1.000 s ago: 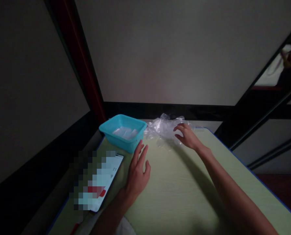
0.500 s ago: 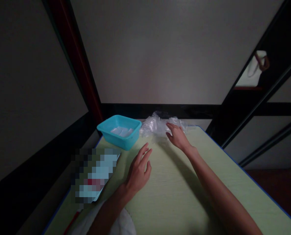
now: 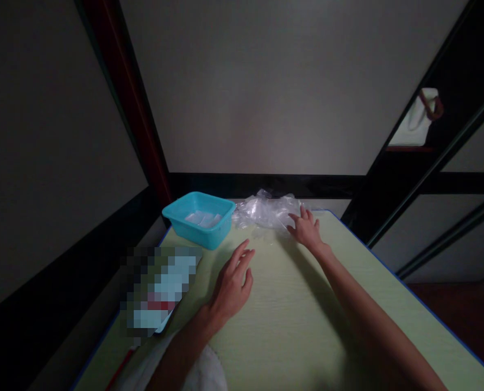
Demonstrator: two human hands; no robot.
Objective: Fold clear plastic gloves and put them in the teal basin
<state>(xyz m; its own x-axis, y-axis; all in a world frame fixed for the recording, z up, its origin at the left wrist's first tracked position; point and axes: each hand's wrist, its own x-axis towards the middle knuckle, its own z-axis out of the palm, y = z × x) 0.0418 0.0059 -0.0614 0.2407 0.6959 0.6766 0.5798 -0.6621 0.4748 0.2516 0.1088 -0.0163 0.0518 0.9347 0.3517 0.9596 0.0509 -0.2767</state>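
Observation:
Clear crumpled plastic (image 3: 262, 210) lies at the far edge of the pale green table (image 3: 282, 304). My right hand (image 3: 306, 231) is at the right end of the plastic, its fingers spread; whether the fingertips touch it is not clear. Over the middle of the table, my left hand (image 3: 233, 282) is held with fingers apart and nothing in it. Beyond it to the left stands a blue basin (image 3: 205, 233) with some clear plastic pieces (image 3: 203, 219) inside.
A blurred-out flat device (image 3: 168, 288) with a red cable (image 3: 119, 369) lies on the left of the table. White cloth (image 3: 201, 369) shows at the near edge. Behind the table rises a grey wall panel (image 3: 262, 98). A white bag (image 3: 416, 119) is at the upper right.
My right hand has moved to the right along the plastic, and its fingers are more spread. The plastic lies slightly lower. My left hand has hardly moved.

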